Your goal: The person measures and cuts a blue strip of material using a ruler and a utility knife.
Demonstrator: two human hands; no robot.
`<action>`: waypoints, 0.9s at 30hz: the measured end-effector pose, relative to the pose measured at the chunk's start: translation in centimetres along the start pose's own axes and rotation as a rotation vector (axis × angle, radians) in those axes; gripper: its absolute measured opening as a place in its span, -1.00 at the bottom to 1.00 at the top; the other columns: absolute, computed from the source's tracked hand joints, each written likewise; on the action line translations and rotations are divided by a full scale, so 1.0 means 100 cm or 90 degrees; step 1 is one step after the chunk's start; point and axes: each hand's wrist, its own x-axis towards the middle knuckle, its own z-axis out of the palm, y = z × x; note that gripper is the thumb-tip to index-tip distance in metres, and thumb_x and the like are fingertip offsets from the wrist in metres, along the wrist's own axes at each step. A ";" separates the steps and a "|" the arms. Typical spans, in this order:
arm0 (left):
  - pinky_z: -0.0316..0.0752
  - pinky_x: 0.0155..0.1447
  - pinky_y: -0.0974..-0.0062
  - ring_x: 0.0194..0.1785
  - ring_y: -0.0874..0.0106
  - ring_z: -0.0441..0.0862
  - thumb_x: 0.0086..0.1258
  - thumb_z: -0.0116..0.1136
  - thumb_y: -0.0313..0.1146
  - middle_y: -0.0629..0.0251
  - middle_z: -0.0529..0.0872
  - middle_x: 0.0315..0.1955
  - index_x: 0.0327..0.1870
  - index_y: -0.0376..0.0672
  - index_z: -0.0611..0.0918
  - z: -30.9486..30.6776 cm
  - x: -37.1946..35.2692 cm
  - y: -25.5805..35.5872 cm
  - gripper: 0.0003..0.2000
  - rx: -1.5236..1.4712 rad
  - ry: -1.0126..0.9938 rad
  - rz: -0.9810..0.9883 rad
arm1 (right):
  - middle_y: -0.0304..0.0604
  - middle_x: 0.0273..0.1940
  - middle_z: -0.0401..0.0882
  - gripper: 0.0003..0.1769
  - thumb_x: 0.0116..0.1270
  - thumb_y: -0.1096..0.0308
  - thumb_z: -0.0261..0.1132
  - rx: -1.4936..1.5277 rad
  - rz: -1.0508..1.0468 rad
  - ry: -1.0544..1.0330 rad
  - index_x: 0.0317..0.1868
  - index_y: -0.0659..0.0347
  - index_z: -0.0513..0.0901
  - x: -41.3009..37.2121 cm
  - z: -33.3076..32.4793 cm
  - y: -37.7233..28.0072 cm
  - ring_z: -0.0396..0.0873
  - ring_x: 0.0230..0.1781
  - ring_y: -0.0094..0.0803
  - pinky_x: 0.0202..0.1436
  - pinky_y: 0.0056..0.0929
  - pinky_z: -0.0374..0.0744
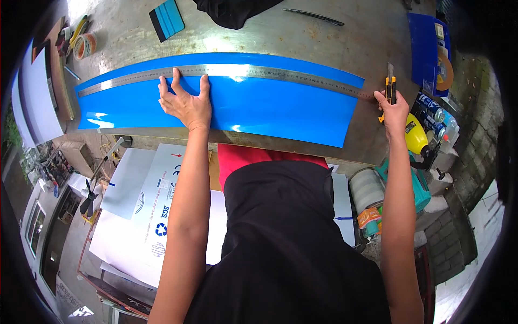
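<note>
A glossy blue vinyl sheet [280, 116] lies across the front of the metal table [237, 40]. Along its upper part runs a long steel ruler [270, 73], its right end sticking out past the sheet's edge. My left hand [186, 102] has its fingers spread, with fingertips pressing on the ruler left of the middle. At the ruler's right end, my right hand [394, 110] grips a black and yellow utility knife [390, 89] with its blade pointing away from me. The thumb of that hand is at or very near the ruler's tip.
A blue squeegee [167, 20], black cloth [232, 11] and thin dark pen-like tool [313, 16] lie farther back. Tape rolls [84, 46] sit at the left. On the right are a blue bin [426, 48], spray cans [430, 110] and a yellow spray bottle [415, 135].
</note>
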 end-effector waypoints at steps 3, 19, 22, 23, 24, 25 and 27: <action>-0.13 0.66 -0.20 0.68 0.02 0.07 0.28 0.34 0.35 0.13 0.16 0.58 0.52 0.15 0.45 0.000 -0.001 0.000 -0.17 -0.003 0.000 -0.001 | -0.36 -0.41 0.62 -0.73 0.29 0.32 0.61 0.005 0.004 0.000 -0.19 0.26 0.69 -0.001 0.000 -0.001 0.50 -0.46 -0.63 -0.35 -0.56 0.48; -0.15 0.67 -0.22 0.69 0.03 0.05 0.27 0.35 0.37 0.10 0.17 0.58 0.53 0.19 0.42 -0.001 -0.001 0.002 -0.16 -0.007 -0.001 -0.006 | -0.35 -0.43 0.60 -0.75 0.30 0.36 0.59 0.022 -0.003 0.002 -0.21 0.27 0.67 -0.001 0.001 -0.001 0.48 -0.48 -0.62 -0.37 -0.57 0.45; -0.15 0.67 -0.22 0.69 0.01 0.04 0.27 0.38 0.33 0.08 0.17 0.58 0.53 0.21 0.41 -0.001 -0.002 0.003 -0.16 -0.017 0.000 -0.009 | -0.35 -0.42 0.60 -0.74 0.30 0.35 0.59 0.024 0.005 0.001 -0.20 0.27 0.67 -0.002 0.002 -0.005 0.46 -0.49 -0.63 -0.39 -0.58 0.44; -0.14 0.66 -0.23 0.69 -0.01 0.05 0.27 0.41 0.27 0.04 0.20 0.57 0.53 0.19 0.41 -0.002 -0.002 0.003 -0.17 -0.028 0.005 -0.004 | -0.36 -0.42 0.60 -0.74 0.30 0.35 0.59 0.029 0.006 -0.003 -0.18 0.27 0.67 -0.002 0.001 -0.002 0.46 -0.49 -0.63 -0.40 -0.58 0.43; -0.12 0.66 -0.24 0.68 -0.03 0.07 0.26 0.43 0.22 -0.02 0.24 0.55 0.54 0.18 0.40 -0.004 -0.002 0.004 -0.17 -0.026 0.018 0.006 | -0.37 -0.41 0.60 -0.73 0.29 0.34 0.59 0.038 0.002 -0.012 -0.17 0.26 0.68 0.000 0.000 0.000 0.45 -0.50 -0.64 -0.41 -0.58 0.42; -0.11 0.65 -0.24 0.67 -0.04 0.09 0.28 0.44 0.19 -0.04 0.25 0.54 0.55 0.15 0.39 -0.007 -0.003 0.005 -0.17 -0.032 0.014 0.014 | -0.38 -0.39 0.60 -0.71 0.30 0.32 0.59 0.001 0.015 -0.001 -0.13 0.26 0.69 -0.001 0.000 -0.005 0.46 -0.48 -0.65 -0.40 -0.59 0.44; -0.08 0.64 -0.23 0.63 -0.05 0.17 0.31 0.43 0.12 -0.04 0.28 0.53 0.57 0.08 0.36 -0.016 0.002 0.001 -0.17 -0.064 0.014 0.013 | -0.38 -0.33 0.62 -0.68 0.31 0.29 0.59 0.017 -0.011 -0.003 -0.07 0.27 0.69 0.002 0.000 0.000 0.49 -0.43 -0.66 -0.35 -0.59 0.48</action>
